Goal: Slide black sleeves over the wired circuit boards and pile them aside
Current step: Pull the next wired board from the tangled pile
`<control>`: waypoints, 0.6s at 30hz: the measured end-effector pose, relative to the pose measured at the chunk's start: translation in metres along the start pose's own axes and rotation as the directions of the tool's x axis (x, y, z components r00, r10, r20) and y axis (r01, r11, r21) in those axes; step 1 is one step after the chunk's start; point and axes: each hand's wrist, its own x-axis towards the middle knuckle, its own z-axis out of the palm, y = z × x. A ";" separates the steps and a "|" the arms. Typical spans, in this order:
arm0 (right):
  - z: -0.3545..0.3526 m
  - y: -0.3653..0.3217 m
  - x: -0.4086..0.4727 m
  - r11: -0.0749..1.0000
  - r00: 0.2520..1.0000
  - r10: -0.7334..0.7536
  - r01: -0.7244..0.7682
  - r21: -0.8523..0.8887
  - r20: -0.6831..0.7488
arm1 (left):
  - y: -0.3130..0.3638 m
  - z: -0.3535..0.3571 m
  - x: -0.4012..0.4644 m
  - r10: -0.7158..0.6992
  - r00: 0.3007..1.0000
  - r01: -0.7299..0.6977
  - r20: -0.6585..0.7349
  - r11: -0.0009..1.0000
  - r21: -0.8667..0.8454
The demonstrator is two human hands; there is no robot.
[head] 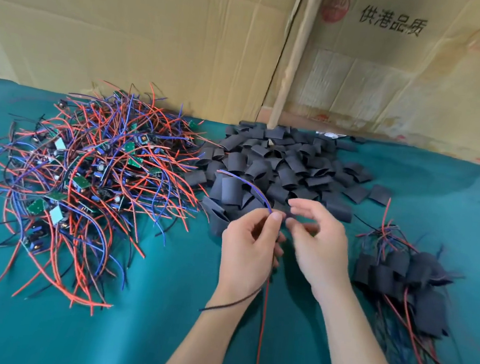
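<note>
My left hand [250,251] grips a wired circuit board, mostly hidden inside the fingers. Its blue and red wire [247,184] arcs up to the left, and a red wire [262,326] and a black wire [232,301] hang down from the hand. My right hand [319,243] is just to the right with curled fingers near the left thumb; it is blurred and I cannot tell what it holds. A heap of empty black sleeves [287,169] lies just behind both hands. Unsleeved boards with red, blue and black wires [85,177] are heaped at the left. Sleeved boards [406,276] are piled at the right.
A teal cloth [160,307] covers the table. Flattened cardboard boxes [189,37] stand along the back edge, with a wooden strip [295,57] leaning between them. Wires from the right pile trail toward the front right corner.
</note>
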 end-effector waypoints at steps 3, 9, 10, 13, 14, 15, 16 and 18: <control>0.008 0.004 0.001 0.992 0.993 -0.068 0.078 -0.098 0.093 | -0.004 -0.003 -0.001 0.034 0.996 -0.028 -0.086 0.997 0.072; 0.014 0.008 0.002 0.947 0.993 -0.117 0.113 -0.300 0.002 | -0.007 -0.005 -0.001 0.040 0.988 -0.018 -0.149 0.990 0.143; 0.013 0.006 0.002 0.948 0.992 -0.121 0.106 -0.300 -0.032 | -0.007 -0.004 -0.001 0.053 0.990 -0.029 -0.129 0.983 0.182; 0.004 0.003 0.000 0.968 0.985 -0.101 0.065 -0.244 -0.139 | -0.007 0.000 -0.001 0.045 0.991 -0.023 -0.124 0.985 0.171; 0.000 0.003 -0.001 0.981 0.985 -0.080 0.051 -0.189 -0.151 | -0.007 0.000 -0.001 0.031 0.992 -0.013 -0.125 0.990 0.144; -0.003 0.001 -0.003 0.993 0.989 -0.051 0.035 -0.113 -0.136 | -0.007 0.001 -0.002 0.029 0.993 -0.013 -0.116 0.991 0.136; -0.007 -0.002 -0.005 0.999 0.995 -0.023 0.021 -0.030 -0.095 | -0.007 0.002 -0.002 0.043 0.994 -0.027 -0.099 0.988 0.153; -0.010 -0.010 -0.011 0.997 1.000 -0.020 0.019 0.070 0.015 | -0.008 0.001 -0.001 0.098 0.994 -0.083 -0.056 0.971 0.223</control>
